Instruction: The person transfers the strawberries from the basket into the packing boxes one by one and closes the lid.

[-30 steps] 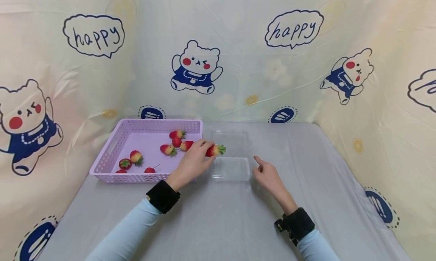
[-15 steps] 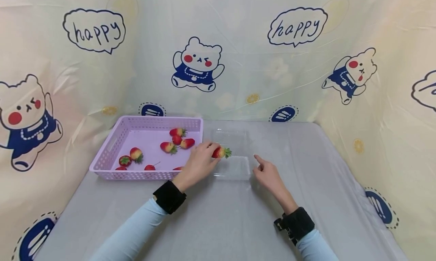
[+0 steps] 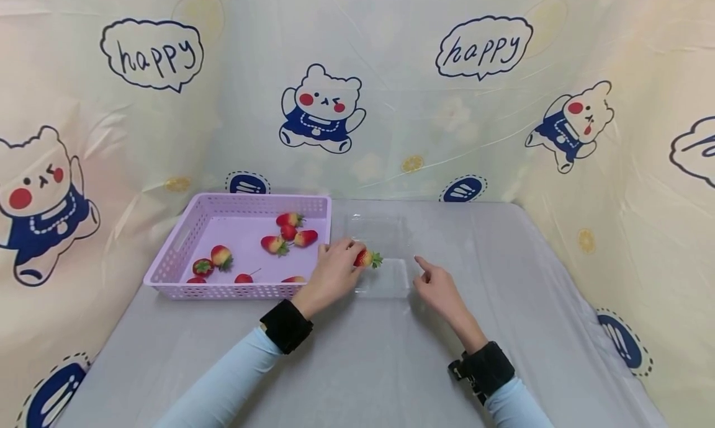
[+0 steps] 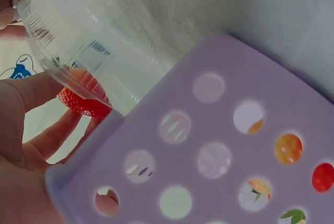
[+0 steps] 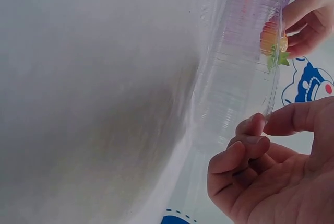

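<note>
In the head view my left hand (image 3: 335, 270) pinches a red and yellow strawberry (image 3: 365, 258) with a green leafy top, over the left side of a clear plastic box (image 3: 391, 279). The left wrist view shows the strawberry (image 4: 83, 96) partly behind the box wall, fingers around it. My right hand (image 3: 444, 291) is at the box's right end. In the right wrist view its thumb and index fingertip pinch the rim of the box (image 5: 229, 88), with the other fingers curled. The box's clear lid (image 3: 380, 228) lies folded open behind it.
A lilac perforated basket (image 3: 215, 289) stands left of the box, holding several strawberries (image 3: 274, 245) and small red cherries (image 3: 243, 279). A grey cloth (image 3: 357, 366) covers the table. A printed curtain (image 3: 391, 105) hangs behind and at the sides.
My left hand has carried the strawberry right and slightly toward me, from beside the basket's right edge to over the box. My right hand has stayed in place.
</note>
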{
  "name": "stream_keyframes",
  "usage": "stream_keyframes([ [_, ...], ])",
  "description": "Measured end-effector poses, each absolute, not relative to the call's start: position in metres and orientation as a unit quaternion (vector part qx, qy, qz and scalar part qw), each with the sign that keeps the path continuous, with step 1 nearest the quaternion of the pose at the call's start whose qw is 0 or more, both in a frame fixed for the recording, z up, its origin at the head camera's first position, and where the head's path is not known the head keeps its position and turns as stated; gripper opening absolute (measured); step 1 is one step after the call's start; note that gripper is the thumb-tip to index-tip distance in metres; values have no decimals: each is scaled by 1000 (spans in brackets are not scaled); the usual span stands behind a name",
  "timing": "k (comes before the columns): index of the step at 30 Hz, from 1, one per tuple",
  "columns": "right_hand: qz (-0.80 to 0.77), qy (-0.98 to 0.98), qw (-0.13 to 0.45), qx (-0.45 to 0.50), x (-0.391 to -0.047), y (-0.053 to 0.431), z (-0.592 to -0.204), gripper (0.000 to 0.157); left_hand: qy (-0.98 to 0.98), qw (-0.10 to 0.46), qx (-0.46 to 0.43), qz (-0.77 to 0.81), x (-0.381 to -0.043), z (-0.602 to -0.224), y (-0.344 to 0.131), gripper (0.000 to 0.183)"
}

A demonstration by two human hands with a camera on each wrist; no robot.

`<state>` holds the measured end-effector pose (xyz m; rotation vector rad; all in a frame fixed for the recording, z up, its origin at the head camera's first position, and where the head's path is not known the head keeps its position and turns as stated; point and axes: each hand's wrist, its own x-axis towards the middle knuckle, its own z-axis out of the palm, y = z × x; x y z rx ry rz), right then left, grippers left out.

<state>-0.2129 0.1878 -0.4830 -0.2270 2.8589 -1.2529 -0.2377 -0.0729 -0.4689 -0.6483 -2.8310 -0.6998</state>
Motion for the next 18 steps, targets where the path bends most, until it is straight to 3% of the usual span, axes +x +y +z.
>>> stream_keyframes([
  [18, -404, 913, 11, -63, -214, 187, -483, 59, -958, 83, -188, -198, -241, -475, -56, 38],
])
